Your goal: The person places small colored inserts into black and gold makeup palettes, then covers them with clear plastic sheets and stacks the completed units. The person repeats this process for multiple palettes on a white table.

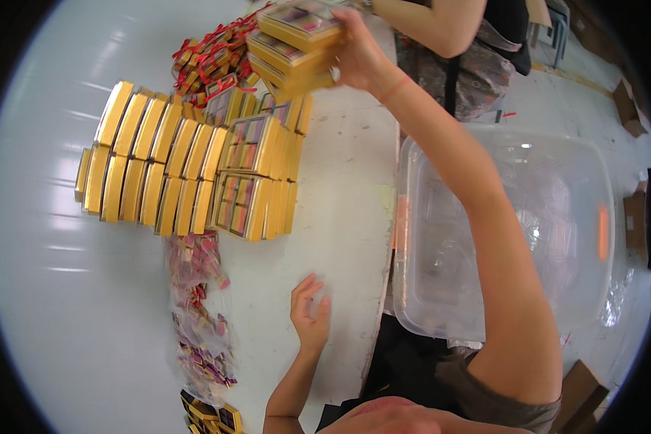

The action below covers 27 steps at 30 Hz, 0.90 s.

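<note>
Our right hand (358, 58) grips the gold box stack (289, 54) at 12 o'clock by its 3 o'clock side; uneven finger pressure could shed it onto the ribboned pile (211, 61) at 11. Our left hand (311, 315), empty, half-curled at 6, can't catch it.

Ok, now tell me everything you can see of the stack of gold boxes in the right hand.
The stack of gold boxes is partly blurred; at least three flat, squarish boxes show, piled unevenly. Their sides look like shiny gold card; the top one has a clear-looking window over coloured contents too smeared to identify. The right hand grips the stack's right side, near the red-ribboned heap. Whether its underside touches the standing boxes I cannot tell.
</note>
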Each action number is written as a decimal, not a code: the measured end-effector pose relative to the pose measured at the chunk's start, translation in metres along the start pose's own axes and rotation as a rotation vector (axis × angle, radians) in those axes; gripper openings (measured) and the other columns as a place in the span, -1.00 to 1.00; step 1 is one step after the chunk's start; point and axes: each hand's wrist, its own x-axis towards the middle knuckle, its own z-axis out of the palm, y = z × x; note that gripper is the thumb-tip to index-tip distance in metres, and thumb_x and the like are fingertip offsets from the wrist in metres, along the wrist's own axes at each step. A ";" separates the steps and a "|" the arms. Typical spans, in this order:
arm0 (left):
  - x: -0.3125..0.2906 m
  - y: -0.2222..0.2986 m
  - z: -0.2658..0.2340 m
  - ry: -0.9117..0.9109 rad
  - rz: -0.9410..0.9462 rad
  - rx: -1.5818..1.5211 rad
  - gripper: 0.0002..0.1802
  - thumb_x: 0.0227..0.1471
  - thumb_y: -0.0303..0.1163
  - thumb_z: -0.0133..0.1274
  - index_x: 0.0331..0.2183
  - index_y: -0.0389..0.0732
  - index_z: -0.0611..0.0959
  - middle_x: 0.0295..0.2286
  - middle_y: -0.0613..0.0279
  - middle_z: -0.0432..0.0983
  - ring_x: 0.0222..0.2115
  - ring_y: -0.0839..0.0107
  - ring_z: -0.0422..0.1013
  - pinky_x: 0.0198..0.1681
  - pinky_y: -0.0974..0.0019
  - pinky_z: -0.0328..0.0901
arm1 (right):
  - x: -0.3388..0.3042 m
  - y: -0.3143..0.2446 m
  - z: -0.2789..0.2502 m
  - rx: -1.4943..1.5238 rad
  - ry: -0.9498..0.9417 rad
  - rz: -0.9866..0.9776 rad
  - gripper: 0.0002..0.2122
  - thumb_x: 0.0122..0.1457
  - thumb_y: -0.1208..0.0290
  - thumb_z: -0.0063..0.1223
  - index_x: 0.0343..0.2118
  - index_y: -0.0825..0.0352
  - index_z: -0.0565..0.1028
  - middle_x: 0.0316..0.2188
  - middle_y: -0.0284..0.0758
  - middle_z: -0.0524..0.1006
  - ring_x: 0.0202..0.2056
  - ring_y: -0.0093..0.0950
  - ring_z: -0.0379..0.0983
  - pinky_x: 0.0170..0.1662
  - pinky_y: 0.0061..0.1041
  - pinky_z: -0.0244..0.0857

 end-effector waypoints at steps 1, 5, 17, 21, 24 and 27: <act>-0.002 0.001 -0.003 0.007 -0.008 0.005 -0.72 0.03 -0.52 0.11 -0.15 -0.30 0.60 0.04 0.00 0.36 0.07 0.20 0.31 0.13 0.20 0.21 | 0.022 0.001 0.016 -0.066 0.006 0.015 -0.33 0.11 -0.28 -0.21 0.20 0.05 0.31 0.18 -0.31 0.33 0.16 -0.30 0.28 0.16 0.14 0.01; 0.005 0.008 -0.004 -0.037 0.032 0.092 -0.74 0.00 -0.51 0.13 -0.19 -0.29 0.63 0.00 -0.01 0.43 0.02 0.17 0.37 0.12 0.18 0.23 | 0.134 0.023 0.048 -0.119 -0.330 0.022 -0.32 0.01 -0.29 -0.01 0.06 0.16 0.41 0.07 -0.22 0.36 0.07 -0.25 0.29 0.06 -0.01 0.18; 0.004 0.005 -0.004 -0.037 0.032 0.056 -0.70 -0.06 -0.47 0.18 -0.19 -0.22 0.65 -0.01 0.07 0.48 -0.01 0.18 0.37 0.09 0.18 0.22 | 0.192 0.073 0.110 -0.660 -0.337 0.057 -0.27 -0.04 -0.33 -0.01 0.08 0.13 0.41 0.07 -0.18 0.43 0.01 -0.26 0.44 0.13 -0.20 0.26; 0.005 0.009 -0.005 -0.058 0.050 0.090 -0.70 -0.07 -0.45 0.21 -0.20 -0.18 0.66 -0.01 0.12 0.49 -0.04 0.19 0.38 0.07 0.20 0.23 | 0.196 0.068 0.104 -0.684 -0.307 0.006 -0.33 0.11 -0.29 -0.15 0.24 -0.06 0.25 0.24 -0.23 0.24 0.21 -0.25 0.23 0.26 -0.13 0.11; 0.008 0.008 -0.005 -0.057 0.060 0.058 -0.70 -0.08 -0.45 0.22 -0.21 -0.18 0.66 -0.01 0.11 0.49 -0.05 0.20 0.38 0.06 0.20 0.23 | 0.197 0.062 0.098 -0.624 -0.367 0.076 -0.25 0.07 -0.30 -0.08 0.24 0.09 0.25 0.23 -0.16 0.25 0.21 -0.25 0.23 0.23 -0.13 0.11; 0.007 0.007 -0.004 -0.041 0.055 0.049 -0.70 -0.10 -0.45 0.22 -0.22 -0.18 0.66 -0.02 0.12 0.50 -0.06 0.20 0.39 0.06 0.20 0.22 | 0.192 0.062 0.100 -0.567 -0.402 0.118 -0.22 0.04 -0.30 -0.01 0.20 0.22 0.29 0.15 -0.17 0.36 0.13 -0.28 0.32 0.20 -0.22 0.15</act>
